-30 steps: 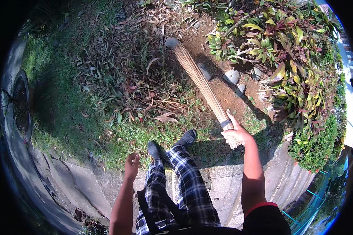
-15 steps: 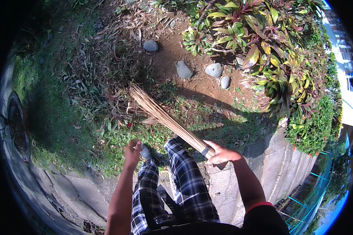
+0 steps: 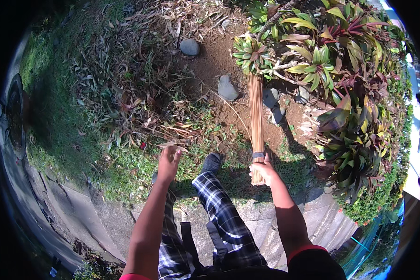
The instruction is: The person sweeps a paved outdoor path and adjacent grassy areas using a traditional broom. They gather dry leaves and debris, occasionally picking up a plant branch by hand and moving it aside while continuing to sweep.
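My right hand (image 3: 266, 171) is closed round the handle end of a stick broom (image 3: 256, 114), just below its dark band. The broom points straight away from me over bare soil, its far tips against a leafy plant (image 3: 253, 55). My left hand (image 3: 168, 164) hangs empty in front of me, loosely curled, with the thumb apart from the fingers. A dry brown leaf (image 3: 173, 146) shows right at its fingertips; I cannot tell whether they touch. A heap of dry leaves (image 3: 137, 100) lies beyond this hand.
Grey stones (image 3: 190, 47) (image 3: 227, 87) sit on the soil. Broad-leaved shrubs (image 3: 345, 121) fill the right side. A round dark basin-like object (image 3: 16, 116) stands at the far left. Concrete paving (image 3: 102, 219) runs along the near side, and my shoe (image 3: 212, 162) is on the grass.
My right hand has moved forward, swinging the broom's tips from the leaf heap rightward to the plant. My left hand is slightly farther forward and right. One foot has stepped forward.
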`<action>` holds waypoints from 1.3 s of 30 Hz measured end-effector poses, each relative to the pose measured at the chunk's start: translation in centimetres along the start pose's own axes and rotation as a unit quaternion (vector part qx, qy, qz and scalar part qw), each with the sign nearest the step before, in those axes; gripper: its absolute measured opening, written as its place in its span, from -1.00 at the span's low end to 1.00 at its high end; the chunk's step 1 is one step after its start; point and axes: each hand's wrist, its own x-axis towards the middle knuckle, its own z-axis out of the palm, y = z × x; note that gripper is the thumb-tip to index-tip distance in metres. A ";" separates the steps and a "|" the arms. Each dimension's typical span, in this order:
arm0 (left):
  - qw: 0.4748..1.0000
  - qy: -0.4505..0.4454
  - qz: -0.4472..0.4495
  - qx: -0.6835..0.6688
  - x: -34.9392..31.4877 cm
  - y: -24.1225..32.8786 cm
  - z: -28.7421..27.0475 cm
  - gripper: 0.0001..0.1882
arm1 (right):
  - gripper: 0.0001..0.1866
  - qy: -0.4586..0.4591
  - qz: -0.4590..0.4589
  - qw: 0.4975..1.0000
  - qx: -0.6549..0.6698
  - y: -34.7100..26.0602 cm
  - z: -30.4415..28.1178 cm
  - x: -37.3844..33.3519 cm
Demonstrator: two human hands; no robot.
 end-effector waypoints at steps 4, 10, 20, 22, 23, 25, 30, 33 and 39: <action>0.997 0.035 0.025 0.058 1.8 0.8 3.9 -0.62 | 0.01 -0.146 0.070 0.970 -0.183 1.0 1.4 1.2; 0.974 0.148 0.091 0.148 6.5 -0.3 8.0 -0.48 | -0.15 -0.162 -0.084 0.869 -0.461 1.9 -0.6 5.9; 0.806 -0.039 0.180 0.563 21.3 -7.0 7.1 0.16 | -0.05 0.297 -0.428 0.796 -0.308 -10.3 9.6 27.8; 0.809 -0.054 0.176 0.558 24.2 -7.6 7.3 0.34 | 0.05 0.355 -0.393 0.771 -0.354 -12.1 12.1 30.2; 0.816 -0.067 0.151 0.554 25.7 -7.9 7.5 0.37 | 0.10 0.363 -0.382 0.758 -0.384 -12.6 12.9 31.0; 0.825 -0.101 0.107 0.545 27.9 -8.8 8.1 0.45 | 0.12 0.377 -0.364 0.749 -0.404 -12.8 13.7 32.1; 0.823 -0.104 0.088 0.552 30.7 -10.6 9.6 0.37 | 0.13 0.387 -0.427 0.730 -0.368 -11.3 12.8 33.8; 0.828 -0.104 0.090 0.543 30.6 -10.7 9.6 0.35 | 0.12 0.365 -0.461 0.721 -0.367 -10.9 12.1 34.4; 0.836 -0.113 0.074 0.531 30.4 -9.9 9.6 0.38 | 0.07 0.322 -0.458 0.736 -0.381 -11.5 10.9 34.1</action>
